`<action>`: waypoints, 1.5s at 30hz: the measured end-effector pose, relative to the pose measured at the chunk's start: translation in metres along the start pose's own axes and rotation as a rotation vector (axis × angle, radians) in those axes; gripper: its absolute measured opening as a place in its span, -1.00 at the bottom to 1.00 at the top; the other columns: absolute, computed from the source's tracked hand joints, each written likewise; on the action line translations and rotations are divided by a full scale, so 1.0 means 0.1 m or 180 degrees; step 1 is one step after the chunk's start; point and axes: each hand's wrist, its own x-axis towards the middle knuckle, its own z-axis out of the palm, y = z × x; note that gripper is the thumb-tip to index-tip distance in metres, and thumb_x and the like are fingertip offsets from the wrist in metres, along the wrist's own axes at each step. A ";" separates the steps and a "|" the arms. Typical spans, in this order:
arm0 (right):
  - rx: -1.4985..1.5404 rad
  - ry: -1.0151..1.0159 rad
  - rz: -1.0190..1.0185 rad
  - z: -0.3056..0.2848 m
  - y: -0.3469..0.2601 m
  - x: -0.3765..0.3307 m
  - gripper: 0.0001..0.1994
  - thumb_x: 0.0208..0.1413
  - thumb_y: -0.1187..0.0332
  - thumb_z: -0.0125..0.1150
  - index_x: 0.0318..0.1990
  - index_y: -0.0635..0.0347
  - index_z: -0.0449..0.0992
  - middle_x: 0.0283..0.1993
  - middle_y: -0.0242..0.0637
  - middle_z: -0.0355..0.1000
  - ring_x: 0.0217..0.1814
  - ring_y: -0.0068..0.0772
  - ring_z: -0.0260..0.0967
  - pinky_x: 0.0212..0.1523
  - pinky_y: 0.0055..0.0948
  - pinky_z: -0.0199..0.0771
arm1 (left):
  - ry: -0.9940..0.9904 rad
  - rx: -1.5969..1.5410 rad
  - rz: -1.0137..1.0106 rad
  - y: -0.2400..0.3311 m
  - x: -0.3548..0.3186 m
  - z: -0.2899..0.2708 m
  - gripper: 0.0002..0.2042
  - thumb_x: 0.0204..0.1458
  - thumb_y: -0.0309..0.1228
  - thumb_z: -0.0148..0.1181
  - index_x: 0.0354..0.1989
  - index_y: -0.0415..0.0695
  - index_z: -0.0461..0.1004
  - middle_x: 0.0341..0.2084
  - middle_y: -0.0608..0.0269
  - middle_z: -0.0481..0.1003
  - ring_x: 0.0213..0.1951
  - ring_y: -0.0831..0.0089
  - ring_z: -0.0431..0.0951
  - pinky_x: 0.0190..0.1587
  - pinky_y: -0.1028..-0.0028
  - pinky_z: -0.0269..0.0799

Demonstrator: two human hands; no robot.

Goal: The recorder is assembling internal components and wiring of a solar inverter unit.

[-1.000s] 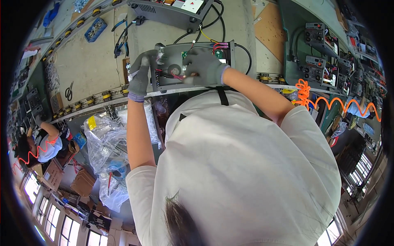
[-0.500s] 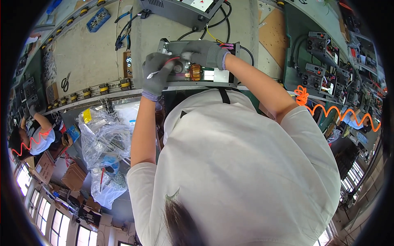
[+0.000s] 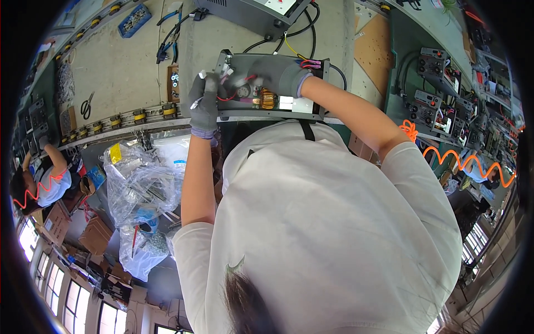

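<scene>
In front of me lies an open grey metal chassis (image 3: 267,116), with a copper-wound coil (image 3: 268,100), a round dark component (image 3: 243,91) and loose wires inside. My left hand (image 3: 204,106), in a grey glove, is at the chassis's left end, its fingers closed on a small white connector (image 3: 202,73). Another white piece (image 3: 194,104) shows against the glove. A red wire (image 3: 227,99) loops out beside this hand. My right hand (image 3: 282,78), gloved too, reaches over the chassis from the right. Its fingertips are smeared by motion near a short red wire (image 3: 251,77).
Beyond the chassis stands a larger grey machine housing (image 3: 250,15) with black cables. On the left are pliers (image 3: 174,39), a blue bin of small parts (image 3: 134,21), scissors (image 3: 86,106) and a roller rail (image 3: 139,116). Units with knobs (image 3: 428,106) stand right, near an orange coiled hose (image 3: 439,153).
My left hand has drawn back left from over the chassis, uncovering the round component and wires. My right hand has shifted slightly, its fingertips now blurred.
</scene>
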 end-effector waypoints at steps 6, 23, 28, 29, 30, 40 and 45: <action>0.0872 0.0985 0.0839 0.08 0.09 -0.05 -0.70 0.21 0.14 0.17 0.03 -0.05 0.63 -0.10 -0.15 0.59 -0.05 -0.02 0.52 -0.04 -0.11 0.48 | 0.0079 0.0442 -0.0263 -0.11 -0.03 0.04 -0.69 0.16 -0.21 0.31 -0.11 -0.22 0.55 -0.41 0.23 0.58 -0.40 0.51 0.49 -0.31 0.48 0.41; 0.0199 0.0595 0.1112 -0.13 -0.20 0.20 -0.78 0.12 0.19 0.17 -0.14 -0.07 0.66 -0.19 -0.22 0.60 -0.13 -0.06 0.57 -0.09 -0.09 0.54 | 0.0492 -0.0115 -0.0320 0.02 0.07 0.15 -0.68 0.27 -0.17 0.16 -0.14 -0.23 0.58 -0.59 0.36 0.46 -0.50 0.61 0.43 -0.45 0.54 0.31; 0.0015 0.0818 0.1041 0.33 -0.14 0.50 -0.78 0.08 0.22 0.20 -0.18 0.03 0.65 -0.14 -0.18 0.57 -0.08 -0.03 0.56 -0.09 -0.06 0.55 | 0.0815 -0.0825 -0.0258 -0.13 0.06 0.11 -0.60 0.34 -0.13 0.00 0.04 -0.25 0.50 -0.51 0.33 0.44 -0.40 0.57 0.41 -0.31 0.53 0.31; -0.0116 0.0851 0.0946 0.32 -0.19 0.53 -0.78 0.07 0.24 0.21 -0.19 0.06 0.64 -0.12 -0.18 0.56 -0.05 -0.02 0.55 -0.08 -0.05 0.55 | 0.0978 -0.0712 -0.0261 -0.10 0.06 0.12 -0.62 0.34 -0.14 0.01 0.03 -0.23 0.50 -0.46 0.31 0.47 -0.38 0.56 0.44 -0.32 0.52 0.35; -0.0113 0.0839 0.0938 0.31 -0.23 0.55 -0.78 0.07 0.24 0.21 -0.19 0.06 0.64 -0.12 -0.18 0.56 -0.05 -0.02 0.55 -0.08 -0.05 0.55 | 0.1140 -0.0597 -0.0264 -0.08 0.05 0.13 -0.64 0.35 -0.15 0.01 0.02 -0.21 0.51 -0.41 0.29 0.51 -0.36 0.56 0.47 -0.32 0.52 0.39; -0.0147 0.0754 0.1103 0.32 -0.25 0.56 -0.79 0.02 0.26 0.25 -0.18 0.03 0.65 -0.09 -0.17 0.55 -0.03 -0.02 0.55 -0.08 -0.02 0.55 | 0.1283 -0.0568 -0.0540 -0.11 0.05 0.12 -0.63 0.34 -0.13 -0.01 0.03 -0.18 0.52 -0.29 0.22 0.55 -0.28 0.47 0.50 -0.22 0.46 0.45; -0.0051 0.0538 0.1222 0.30 -0.29 0.57 -0.79 0.03 0.26 0.25 -0.18 0.02 0.65 -0.11 -0.16 0.56 -0.06 -0.01 0.56 -0.08 -0.02 0.55 | 0.1197 -0.1214 -0.0613 -0.21 0.15 0.12 -0.59 0.33 -0.12 -0.03 0.04 -0.22 0.54 -0.15 0.05 0.60 -0.12 0.35 0.58 -0.03 0.39 0.48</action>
